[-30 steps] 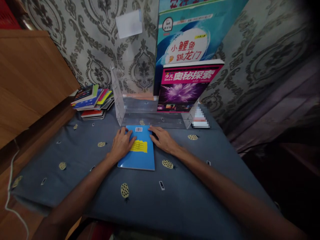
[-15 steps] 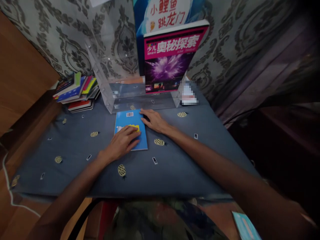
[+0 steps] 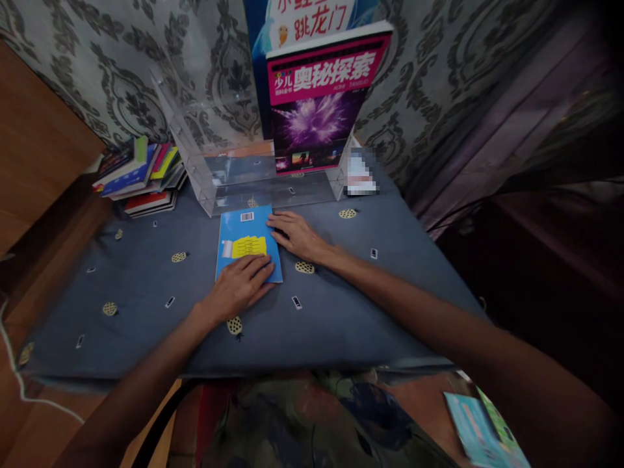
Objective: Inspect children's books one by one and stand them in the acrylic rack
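A thin blue book (image 3: 231, 224) lies flat on the cloth-covered table, showing a barcode and a yellow scroll-shaped panel. Across its near edge rests my left hand (image 3: 244, 281), open, fingers stretched over the lower part of the cover. My right hand (image 3: 298, 236) is open too, its fingertips touching the book's far right edge. Just behind the book stands a clear acrylic rack (image 3: 207, 185). It holds a pink and purple book (image 3: 316, 123) upright, with a larger blue book (image 3: 316, 23) partly hidden behind that one.
Several books (image 3: 141, 169) are stacked loosely at the back left of the table (image 3: 146, 338). A pixelated white item (image 3: 361, 174) sits right of the rack. Below the table's front edge, at lower right, are light-blue and green booklets (image 3: 472, 426). A white cable (image 3: 22, 387) runs along the left.
My left hand has slid toward me over the blue book, uncovering its yellow panel. My right hand has moved slightly down along the right edge. The view has shifted a little.
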The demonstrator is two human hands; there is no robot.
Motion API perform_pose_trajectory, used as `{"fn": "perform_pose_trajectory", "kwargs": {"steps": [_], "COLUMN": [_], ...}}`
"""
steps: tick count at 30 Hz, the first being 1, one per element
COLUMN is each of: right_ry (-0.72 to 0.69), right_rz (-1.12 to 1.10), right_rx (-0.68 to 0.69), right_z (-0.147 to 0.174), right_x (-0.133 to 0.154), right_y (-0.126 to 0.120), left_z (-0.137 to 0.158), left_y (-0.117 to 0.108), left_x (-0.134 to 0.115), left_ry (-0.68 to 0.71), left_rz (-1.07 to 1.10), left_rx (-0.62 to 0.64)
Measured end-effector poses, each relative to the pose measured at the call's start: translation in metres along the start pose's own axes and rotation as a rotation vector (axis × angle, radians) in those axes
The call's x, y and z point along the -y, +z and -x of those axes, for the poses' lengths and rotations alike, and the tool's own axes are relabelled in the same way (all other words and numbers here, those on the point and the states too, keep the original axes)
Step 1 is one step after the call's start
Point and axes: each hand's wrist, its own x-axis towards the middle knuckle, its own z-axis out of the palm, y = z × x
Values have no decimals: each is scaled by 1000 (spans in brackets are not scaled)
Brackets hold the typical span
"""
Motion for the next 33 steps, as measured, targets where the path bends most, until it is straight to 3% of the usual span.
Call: {"fn": "perform_pose_trajectory", "kwargs": {"steps": [4, 9, 33], "right_ry": [-65, 16, 66], "right_rz": [-106, -237, -246], "right_rx": [-22, -30, 58], "right_z": [24, 44, 44], "right_x": [18, 38, 40], "right_y": [-4, -13, -22], "left_z": [0, 0, -1], "left_y": [2, 2, 0], "left_x": [-1, -2, -1], "left_ry": [53, 46, -12], "left_rz": [-52, -40, 42], "left_rx": [-81, -84, -80]}}
